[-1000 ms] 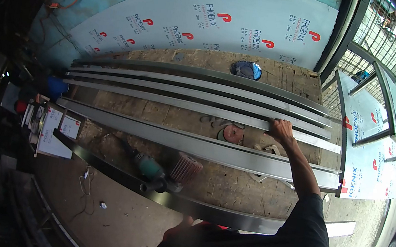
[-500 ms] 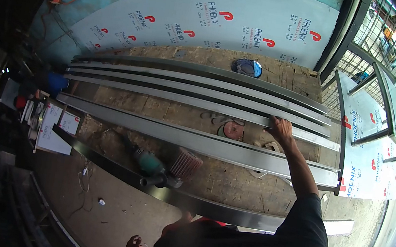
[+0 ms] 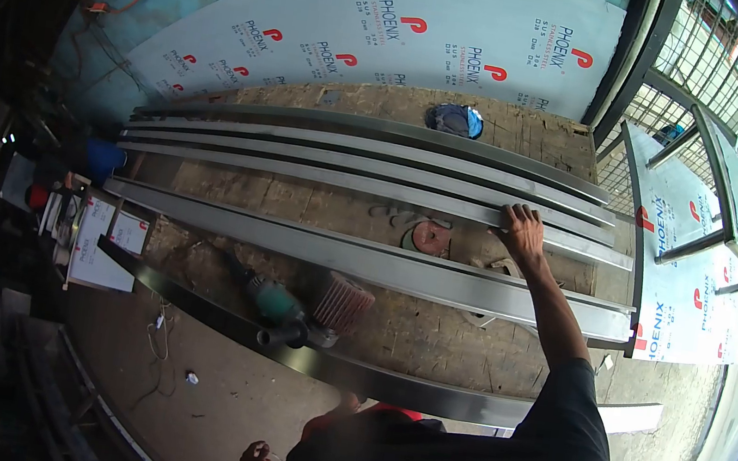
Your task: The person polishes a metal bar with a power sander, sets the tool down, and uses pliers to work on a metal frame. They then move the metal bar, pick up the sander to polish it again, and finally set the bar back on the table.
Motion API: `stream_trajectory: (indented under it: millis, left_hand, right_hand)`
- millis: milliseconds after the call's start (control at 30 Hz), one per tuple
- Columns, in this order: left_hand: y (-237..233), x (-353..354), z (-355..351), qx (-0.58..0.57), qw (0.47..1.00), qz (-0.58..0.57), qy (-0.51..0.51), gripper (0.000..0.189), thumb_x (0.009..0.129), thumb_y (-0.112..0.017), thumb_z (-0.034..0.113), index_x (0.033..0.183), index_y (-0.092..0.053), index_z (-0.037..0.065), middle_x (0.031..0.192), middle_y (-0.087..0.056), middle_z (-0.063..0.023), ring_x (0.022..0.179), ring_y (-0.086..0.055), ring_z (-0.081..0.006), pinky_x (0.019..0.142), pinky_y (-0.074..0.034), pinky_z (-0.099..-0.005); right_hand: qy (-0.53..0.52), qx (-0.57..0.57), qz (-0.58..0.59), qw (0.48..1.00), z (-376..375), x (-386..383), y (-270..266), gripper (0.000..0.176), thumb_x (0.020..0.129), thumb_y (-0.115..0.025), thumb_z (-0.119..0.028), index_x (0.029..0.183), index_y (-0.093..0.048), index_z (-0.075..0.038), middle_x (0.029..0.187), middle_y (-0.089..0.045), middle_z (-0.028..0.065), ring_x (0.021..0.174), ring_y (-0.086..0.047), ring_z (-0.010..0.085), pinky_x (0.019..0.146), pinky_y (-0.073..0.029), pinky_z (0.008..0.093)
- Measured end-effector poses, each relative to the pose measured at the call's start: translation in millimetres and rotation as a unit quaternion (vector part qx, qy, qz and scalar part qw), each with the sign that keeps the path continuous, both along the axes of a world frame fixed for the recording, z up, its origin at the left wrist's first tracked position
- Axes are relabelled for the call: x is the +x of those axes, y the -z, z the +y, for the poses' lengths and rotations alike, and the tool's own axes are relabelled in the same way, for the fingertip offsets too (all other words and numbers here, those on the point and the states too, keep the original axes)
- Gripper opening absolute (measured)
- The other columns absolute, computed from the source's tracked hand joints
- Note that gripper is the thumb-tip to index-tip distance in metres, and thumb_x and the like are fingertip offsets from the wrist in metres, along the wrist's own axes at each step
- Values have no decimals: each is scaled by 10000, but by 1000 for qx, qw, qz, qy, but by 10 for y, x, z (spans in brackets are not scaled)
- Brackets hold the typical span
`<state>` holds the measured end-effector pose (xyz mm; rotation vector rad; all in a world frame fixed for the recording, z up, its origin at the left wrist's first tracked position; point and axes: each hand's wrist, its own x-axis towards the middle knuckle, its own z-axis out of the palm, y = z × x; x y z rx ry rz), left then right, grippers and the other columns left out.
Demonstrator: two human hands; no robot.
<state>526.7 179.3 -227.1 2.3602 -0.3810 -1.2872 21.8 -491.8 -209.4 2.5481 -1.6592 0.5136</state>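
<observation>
My right hand [image 3: 523,228] reaches over the workbench, its fingers curled over the edge of a long metal bar [image 3: 338,179] and the thumb on the near side. This bar is the nearest of several laid side by side across the bench. Low in the view, away from the bench, my left hand [image 3: 254,460] has its fingers bent together around something small and pale that I cannot make out. Between the bars and a wider metal channel [image 3: 383,265] lies a reddish round disc [image 3: 431,237].
A green angle grinder [image 3: 274,300] with a ridged reddish block [image 3: 342,305] beside it lies near a long curved-looking strip [image 3: 350,373] on the front edge. A blue and black bundle [image 3: 455,121] sits at the back. Film-covered sheets [image 3: 676,271] stand at right.
My right hand has shifted its fingers slightly up and over the bar. The whole view has moved a little. My left hand stays low, in nearly the same place.
</observation>
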Motion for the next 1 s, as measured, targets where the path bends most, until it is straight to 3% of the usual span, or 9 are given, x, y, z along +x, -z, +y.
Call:
stream_trajectory:
  millis: [267,367,567,633,700,767,900,1000]
  left_hand:
    - [16,-66,23,-19,1000,9,1,436,956,-618,328,1237,-568,-2,1165,-626,-163,977,-653,-236,769,-594,-361]
    - [13,-125,-24,-8,1000,9,-9,427,952,-624,322,1227,-573,-2,1139,-632,-159,957,-655,-231,761,-593,-355]
    - [24,-131,-22,-26,999,33,-18,424,946,-633,319,1217,-575,-2,1097,-646,-157,859,-681,-237,742,-587,-356]
    - [0,-135,-40,-16,999,36,-26,427,943,-637,319,1218,-575,-2,1090,-647,-160,827,-688,-241,733,-584,-360]
    - [95,-57,-12,-13,999,-6,32,450,935,-644,345,1232,-574,14,1086,-649,-166,796,-695,-245,723,-578,-364]
    - [242,21,82,-31,999,-2,15,483,926,-645,400,1241,-576,40,1078,-660,-163,797,-698,-227,735,-559,-347]
    - [210,64,73,1,999,-22,40,526,919,-631,466,1246,-579,57,1120,-667,-148,815,-699,-213,751,-540,-338]
    - [199,81,19,3,999,-22,42,568,908,-636,495,1272,-564,65,1131,-670,-160,873,-698,-225,769,-539,-343]
  right_hand:
    - [12,4,-10,1000,7,8,57,607,746,-765,-440,1207,-567,-98,1072,-602,81,1073,-542,249,950,-398,407]
    - [-10,-91,-16,996,26,29,-11,623,699,-811,-395,1199,-589,-97,1068,-589,101,1063,-545,277,933,-410,424]
    - [40,-21,13,999,53,69,-36,715,701,-815,-407,1285,-538,-102,1203,-526,118,1147,-497,295,1017,-352,470]
    - [54,30,48,997,74,46,-28,775,774,-757,-458,1393,-443,-113,1337,-474,153,1263,-432,304,1103,-284,484]
    - [65,44,46,996,122,57,-97,792,778,-755,-463,1409,-426,-114,1363,-456,161,1298,-406,315,1124,-257,496]
    - [80,36,34,996,177,110,-169,810,785,-752,-472,1426,-406,-118,1404,-428,174,1354,-363,328,1154,-206,527]
    - [81,-64,-28,994,457,324,-366,736,795,-758,-408,1392,-444,-113,1388,-435,177,1328,-385,335,1145,-204,554]
    - [22,-58,-69,996,939,651,-507,638,796,-763,-364,1308,-498,-91,1336,-474,167,1276,-417,354,1120,-241,545]
